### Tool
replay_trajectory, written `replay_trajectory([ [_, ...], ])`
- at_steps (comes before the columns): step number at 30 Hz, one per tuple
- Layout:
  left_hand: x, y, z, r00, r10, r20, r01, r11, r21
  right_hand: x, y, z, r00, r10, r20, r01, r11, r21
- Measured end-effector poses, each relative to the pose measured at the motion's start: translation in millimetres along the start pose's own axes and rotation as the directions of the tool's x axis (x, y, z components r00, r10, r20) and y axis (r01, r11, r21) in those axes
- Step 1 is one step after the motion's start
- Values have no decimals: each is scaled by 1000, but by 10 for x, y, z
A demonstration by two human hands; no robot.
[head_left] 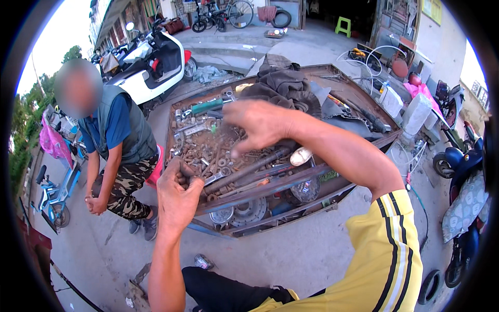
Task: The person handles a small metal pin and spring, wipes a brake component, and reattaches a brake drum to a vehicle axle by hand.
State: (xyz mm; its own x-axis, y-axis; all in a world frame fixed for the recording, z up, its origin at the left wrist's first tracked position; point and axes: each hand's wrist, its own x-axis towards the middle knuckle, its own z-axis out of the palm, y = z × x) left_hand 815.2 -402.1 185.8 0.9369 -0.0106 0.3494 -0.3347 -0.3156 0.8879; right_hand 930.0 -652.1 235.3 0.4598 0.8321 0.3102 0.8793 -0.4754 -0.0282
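A metal tray bench holds heaped rusty nuts and bolts, wrenches, a long dark bar and a green cylindrical tool. At the near left edge of the heap, my left hand has its fingertips pinched on something small and dark that I cannot make out. My right hand, blurred, reaches over the middle of the heap with fingers apart, nothing visible in them. A dark cloth lies crumpled behind it.
A person in a vest sits left of the bench, hands clasped. Behind stand a white scooter and a green stool. Concrete blocks, hoses and a parked dark scooter are at the right. A loose tyre lies lower right.
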Motion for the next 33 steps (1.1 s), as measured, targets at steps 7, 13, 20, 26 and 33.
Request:
replay_trajectory([
  [7, -51, 88, 85, 992, 95, -87, -90, 995, 52, 97, -21, 286, 977, 188, -101, -197, 976, -88],
  [13, -99, 7, 114, 943, 222, -247, -198, 973, 120, 68, 193, 276, 927, 216, -306, -299, 919, -257],
  [20, -51, -102, -106, 960, 114, -257, -111, 993, 29, 158, -235, 221, 980, -201, -5, 200, 970, 139],
  [26, -6, -155, -58, 974, 90, -207, -92, 996, 2, 107, 35, 294, 979, 142, -145, -173, 957, -233],
  [33, -90, -119, -133, 975, 211, -75, -193, 962, 191, 60, 126, 316, 949, 273, -156, -310, 895, -321],
])
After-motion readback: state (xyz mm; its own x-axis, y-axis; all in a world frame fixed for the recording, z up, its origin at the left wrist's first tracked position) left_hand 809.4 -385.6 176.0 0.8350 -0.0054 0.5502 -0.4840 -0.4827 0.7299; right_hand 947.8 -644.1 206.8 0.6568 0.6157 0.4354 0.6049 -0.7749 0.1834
